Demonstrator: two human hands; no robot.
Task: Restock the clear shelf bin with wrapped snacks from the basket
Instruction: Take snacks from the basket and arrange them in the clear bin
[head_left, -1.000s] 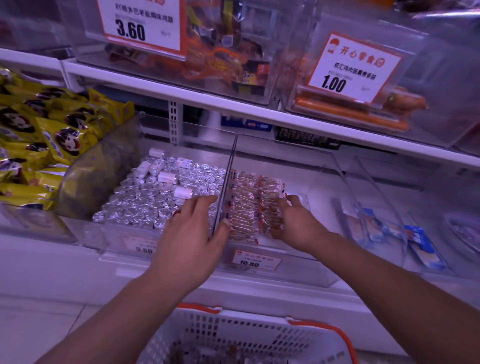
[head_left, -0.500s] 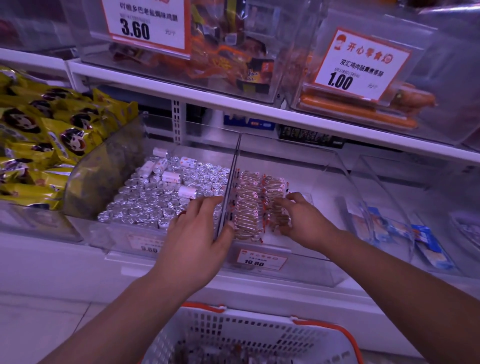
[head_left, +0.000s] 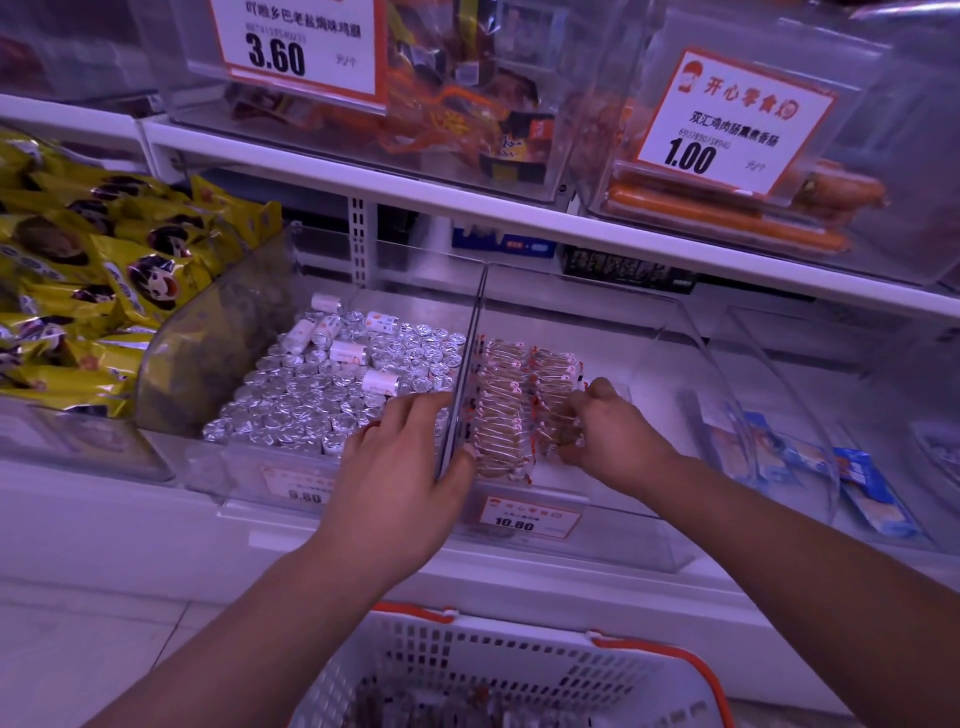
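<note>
Two neat rows of clear-wrapped brown snacks (head_left: 501, 410) with red-and-white ends lie at the left of the clear shelf bin (head_left: 649, 535), which carries a 10.80 price tag. My left hand (head_left: 400, 467) straddles the clear divider, fingers straight over the foil pieces and thumb touching the left row. My right hand (head_left: 608, 436) has its fingers curled against the right row, pinching the packets at its near end. Below, the white basket (head_left: 524, 649) with an orange rim holds more wrapped snacks (head_left: 441, 701), dim and partly cut off.
The bin to the left is packed with silver foil-wrapped pieces (head_left: 322, 400). Yellow snack bags (head_left: 93, 291) pile up at far left. Blue packets (head_left: 857, 483) lie in the bin on the right. The upper shelf (head_left: 519, 213) with price cards overhangs the bins.
My right hand has shifted slightly and its fingers have curled onto the right row. My left hand has stayed on the divider. The view has edged closer.
</note>
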